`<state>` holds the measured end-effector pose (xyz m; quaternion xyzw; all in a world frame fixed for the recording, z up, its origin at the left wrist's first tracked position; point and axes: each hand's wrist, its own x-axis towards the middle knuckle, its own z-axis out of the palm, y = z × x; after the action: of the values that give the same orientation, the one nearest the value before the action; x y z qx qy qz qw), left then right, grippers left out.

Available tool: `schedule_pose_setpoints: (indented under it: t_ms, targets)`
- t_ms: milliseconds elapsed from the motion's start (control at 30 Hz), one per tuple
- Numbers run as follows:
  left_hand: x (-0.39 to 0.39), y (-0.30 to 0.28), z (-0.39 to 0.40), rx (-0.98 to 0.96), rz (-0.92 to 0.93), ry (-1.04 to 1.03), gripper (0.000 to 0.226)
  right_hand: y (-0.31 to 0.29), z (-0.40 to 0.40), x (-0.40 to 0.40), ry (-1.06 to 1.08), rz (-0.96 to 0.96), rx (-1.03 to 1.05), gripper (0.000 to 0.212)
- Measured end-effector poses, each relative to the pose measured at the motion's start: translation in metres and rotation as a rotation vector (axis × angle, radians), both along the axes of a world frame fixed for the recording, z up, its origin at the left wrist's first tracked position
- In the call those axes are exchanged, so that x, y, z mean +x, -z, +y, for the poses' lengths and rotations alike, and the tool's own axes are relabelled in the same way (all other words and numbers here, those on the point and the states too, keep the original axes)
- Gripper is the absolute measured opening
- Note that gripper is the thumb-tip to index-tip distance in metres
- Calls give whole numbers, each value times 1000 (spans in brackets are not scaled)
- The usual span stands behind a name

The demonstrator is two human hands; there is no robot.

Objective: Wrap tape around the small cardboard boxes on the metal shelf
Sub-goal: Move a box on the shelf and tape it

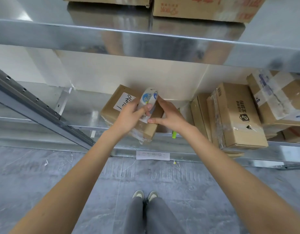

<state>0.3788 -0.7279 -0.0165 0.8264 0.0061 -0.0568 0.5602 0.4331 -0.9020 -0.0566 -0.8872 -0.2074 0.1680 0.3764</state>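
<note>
A small cardboard box (112, 110) with a white handwritten label lies on the lower metal shelf (85, 114), its near corner over the shelf's front edge. My left hand (130, 115) grips a roll of clear tape (148, 98) held upright above the box, thumb on the roll's side. My right hand (167, 114) sits on the box's right side, its thumb pressed to the box edge just under the roll and its fingers reaching behind the roll. Clear tape shows on the box's near corner.
Several taped cardboard boxes (237, 115) stand stacked on the shelf to the right. A green-yellow marker (174, 134) lies at the shelf edge beside my right wrist. A higher shelf (145, 43) overhangs, carrying large cartons (201, 7). A slanted metal brace (36, 108) crosses at left.
</note>
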Motion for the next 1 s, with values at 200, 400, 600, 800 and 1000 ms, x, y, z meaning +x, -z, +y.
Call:
schedule_pose_setpoints:
  t_ms: [200, 400, 600, 800, 1000]
  targets:
    - [-4, -4, 7, 80, -32, -98, 36, 4, -3, 3, -37, 42, -138, 103]
    - [-25, -12, 20, 289, -17, -91, 38, -3, 1, 10, -94, 38, -238, 105]
    - [-31, -12, 13, 144, -21, -132, 35, -7, 2, 13, -155, 114, -310, 119]
    - [-55, 2, -5, -189, 60, -154, 41, -4, 2, 8, -97, 111, -266, 119]
    - [-72, -2, 2, -140, 49, -228, 42, -6, 4, 10, -107, 128, -308, 118]
